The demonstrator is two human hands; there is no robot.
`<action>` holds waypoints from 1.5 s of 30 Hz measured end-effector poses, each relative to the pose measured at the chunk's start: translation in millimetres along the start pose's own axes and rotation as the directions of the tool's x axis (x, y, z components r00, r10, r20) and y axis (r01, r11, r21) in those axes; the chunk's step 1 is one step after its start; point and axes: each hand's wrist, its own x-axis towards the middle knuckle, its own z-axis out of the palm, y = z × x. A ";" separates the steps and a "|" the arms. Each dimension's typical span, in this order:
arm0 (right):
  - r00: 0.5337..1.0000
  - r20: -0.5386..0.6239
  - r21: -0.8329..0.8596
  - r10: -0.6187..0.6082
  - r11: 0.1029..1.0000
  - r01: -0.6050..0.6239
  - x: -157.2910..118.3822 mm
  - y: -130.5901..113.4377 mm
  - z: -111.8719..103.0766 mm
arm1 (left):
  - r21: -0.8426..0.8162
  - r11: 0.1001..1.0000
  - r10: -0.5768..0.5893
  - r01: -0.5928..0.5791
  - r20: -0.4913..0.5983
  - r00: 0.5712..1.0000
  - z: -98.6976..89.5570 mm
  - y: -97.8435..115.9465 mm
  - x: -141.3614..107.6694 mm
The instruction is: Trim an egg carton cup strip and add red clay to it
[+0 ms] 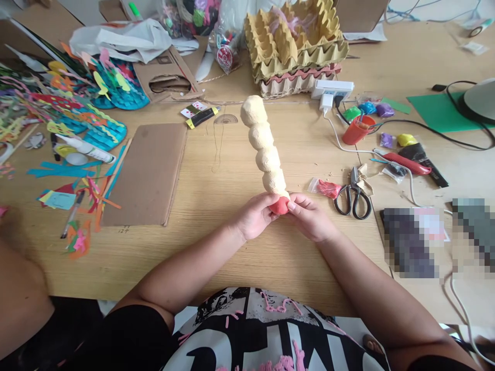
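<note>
A row of several pale yellow, rough-surfaced balls [267, 158] stretches away from my hands over the table, the largest ball at its far end. At the near end sits a red lump [280, 205]. My left hand [256, 216] is closed round the left side of this end, its thumb against the red. From the right, my right hand [308, 216] pinches the same red lump between thumb and fingers. Just right of my right hand lie a small bag of red material [325, 188] and black-handled scissors [353, 198].
A cardboard sheet [143, 172] lies left, beside paper scraps and colourful crafts [100, 131]. Egg trays [296, 51] and a power strip [332, 88] stand at the back. A red cup [358, 130], cables and blurred flat objects are right. Another person's arm [23, 288] shows at left.
</note>
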 end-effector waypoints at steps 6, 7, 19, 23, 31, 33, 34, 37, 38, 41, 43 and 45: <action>0.999 0.036 -0.062 -0.011 0.998 0.014 0.8 -3.3 -2.2 | 0.039 0.999 0.004 -0.004 -0.004 1.000 0.5 0.6 -0.2; 0.999 0.043 -0.057 0.003 0.998 -0.001 1.0 -3.2 -2.7 | 0.038 0.999 -0.002 0.003 -0.011 1.000 0.6 1.0 -0.2; 0.984 0.005 0.208 0.176 0.963 -0.173 2.6 7.9 -5.5 | -0.004 1.000 -0.024 0.024 -0.006 1.000 -2.1 -1.6 2.5; 0.983 -0.071 0.313 0.167 0.940 -0.137 2.5 7.9 -2.4 | -0.076 0.996 -0.055 0.052 -0.039 0.998 -2.1 -3.1 3.1; 0.983 -0.076 0.284 0.169 0.948 -0.142 1.3 5.0 1.7 | -0.052 0.998 -0.030 0.026 -0.077 0.997 -3.1 -6.6 4.6; 0.985 -0.083 0.279 0.154 0.952 -0.126 1.3 5.3 2.8 | -0.036 0.999 -0.003 0.001 -0.061 0.998 -2.2 -7.4 4.3; 0.985 -0.089 0.287 0.150 0.950 -0.119 1.4 5.8 3.3 | -0.020 1.000 0.009 -0.009 -0.042 0.999 -1.4 -7.8 3.9; 0.984 -0.103 0.326 0.146 0.940 -0.105 2.1 7.8 5.0 | 0.047 0.998 0.035 -0.036 0.024 0.999 1.4 -9.0 2.3; 0.984 -0.104 0.334 0.145 0.937 -0.103 2.4 8.5 5.6 | 0.063 0.997 0.048 -0.050 0.038 0.998 2.5 -9.4 1.8; 0.987 -0.084 0.323 0.140 0.940 -0.106 2.9 10.3 7.2 | 0.086 0.993 0.079 -0.083 0.043 0.996 4.7 -10.4 0.7; 0.988 -0.061 0.305 0.141 0.945 -0.116 2.7 10.6 8.4 | 0.091 0.993 0.078 -0.081 0.027 0.997 5.1 -10.6 0.5; 0.989 -0.046 0.296 0.137 0.948 -0.118 1.9 10.2 9.9 | 0.089 0.994 0.070 -0.071 0.013 0.997 5.1 -10.7 0.6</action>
